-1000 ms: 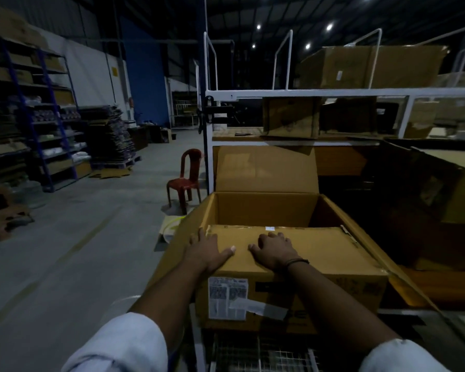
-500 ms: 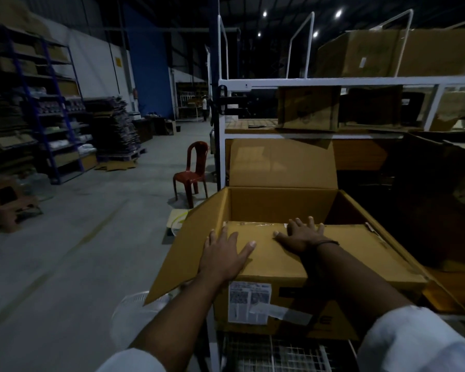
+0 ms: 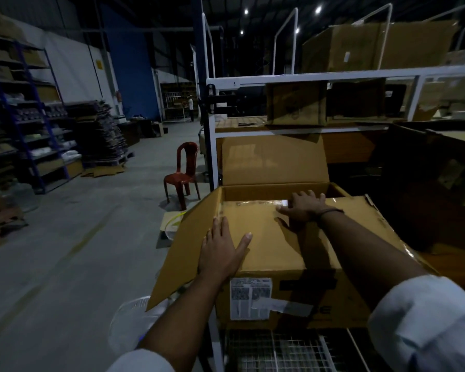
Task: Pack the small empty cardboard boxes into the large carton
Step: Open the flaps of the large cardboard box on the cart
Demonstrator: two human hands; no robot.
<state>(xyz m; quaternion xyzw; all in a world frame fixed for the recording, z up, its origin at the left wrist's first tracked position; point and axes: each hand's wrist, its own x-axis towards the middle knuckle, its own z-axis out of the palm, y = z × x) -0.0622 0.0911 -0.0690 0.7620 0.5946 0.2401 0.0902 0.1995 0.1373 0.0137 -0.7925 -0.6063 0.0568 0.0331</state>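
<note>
A large brown carton (image 3: pixel 293 296) stands in front of me on a wire-mesh trolley, a white label on its near wall. Its back flap (image 3: pixel 274 159) stands upright and its left flap (image 3: pixel 183 253) hangs outward. A flat cardboard panel (image 3: pixel 269 237) lies across the carton's top; I cannot tell whether it is a flap or a box inside. My left hand (image 3: pixel 223 251) rests flat on the panel's near left part, fingers spread. My right hand (image 3: pixel 304 208) lies flat on its far edge, by a white sticker. No small boxes are visible in either hand.
A white metal rack (image 3: pixel 320 76) with cartons (image 3: pixel 379 47) rises behind the carton. Dark cartons (image 3: pixel 435 183) crowd the right. A red plastic chair (image 3: pixel 184 175) stands on the concrete floor to the left, blue shelving (image 3: pixel 24 116) along the left wall, a person (image 3: pixel 190 104) far off.
My right hand has slid from the panel's near middle toward its far edge. My left hand stayed near the left front. The camera moved closer and leftward.
</note>
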